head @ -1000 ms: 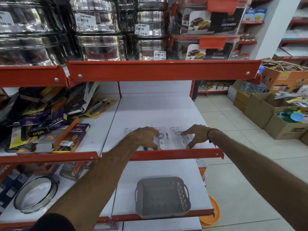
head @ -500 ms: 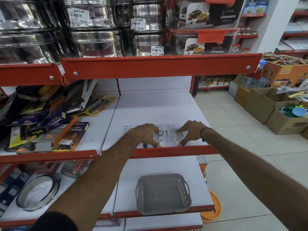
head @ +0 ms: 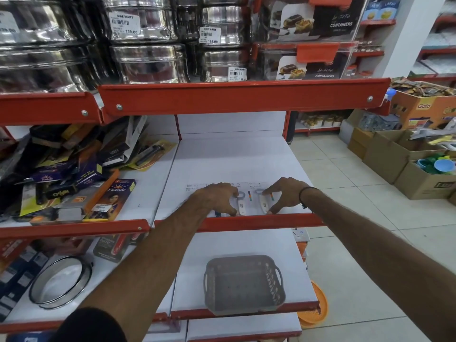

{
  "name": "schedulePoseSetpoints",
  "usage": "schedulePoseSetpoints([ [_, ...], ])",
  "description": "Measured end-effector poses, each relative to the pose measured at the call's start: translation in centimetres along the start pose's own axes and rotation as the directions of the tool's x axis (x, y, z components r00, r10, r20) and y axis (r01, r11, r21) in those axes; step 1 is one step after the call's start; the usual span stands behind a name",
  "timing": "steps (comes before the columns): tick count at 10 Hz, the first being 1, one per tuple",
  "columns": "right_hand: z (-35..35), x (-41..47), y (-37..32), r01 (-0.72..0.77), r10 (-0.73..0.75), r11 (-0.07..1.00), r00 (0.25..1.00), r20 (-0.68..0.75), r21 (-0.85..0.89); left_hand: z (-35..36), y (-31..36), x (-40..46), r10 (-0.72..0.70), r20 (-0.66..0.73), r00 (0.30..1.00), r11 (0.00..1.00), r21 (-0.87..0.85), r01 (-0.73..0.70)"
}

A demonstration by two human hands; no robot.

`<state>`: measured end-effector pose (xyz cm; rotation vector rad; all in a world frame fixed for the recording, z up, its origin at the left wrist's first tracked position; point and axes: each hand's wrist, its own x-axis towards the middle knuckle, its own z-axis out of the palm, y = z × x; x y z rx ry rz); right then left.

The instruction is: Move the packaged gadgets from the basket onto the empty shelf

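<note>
Head view, shelf: I see the white metal shelf with red front lip (head: 229, 164) bare behind the cards.
Gadgets: two white carded gadget packs (head: 255, 202) lie flat side by side, just behind that lip.
Left hand (head: 217, 198): fingers spread, pressing its card flat, I judge to square it.
Right hand (head: 281, 193): fingers apart, nudging the other card's edge.
Basket: grey perforated plastic basket (head: 244, 285), below the lip, looks emptied.

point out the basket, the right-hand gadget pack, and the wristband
basket (head: 280, 274): head view, right handle rim.
right gadget pack (head: 263, 203): head view, white handle of the gadget in the pack, beside the right hand's fingers.
wristband (head: 303, 193): head view, dark band across the right wrist.
</note>
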<state>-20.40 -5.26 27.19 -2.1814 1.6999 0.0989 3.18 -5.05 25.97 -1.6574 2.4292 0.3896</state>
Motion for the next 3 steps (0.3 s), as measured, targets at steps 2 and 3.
schedulePoseSetpoints([
  [2,-0.2,-2.6,-1.8,0.049,-0.043,0.998,0.986,-0.159,0.033,0.3,-0.8,-2.7,0.025,-0.145,0.989,0.998,-0.054,-0.034],
  [3,-0.4,-4.2,-3.5,0.098,-0.116,0.993,0.925,-0.361,-0.069,0.2,-0.5,-5.0,0.044,-0.357,0.933,0.995,-0.071,-0.074],
])
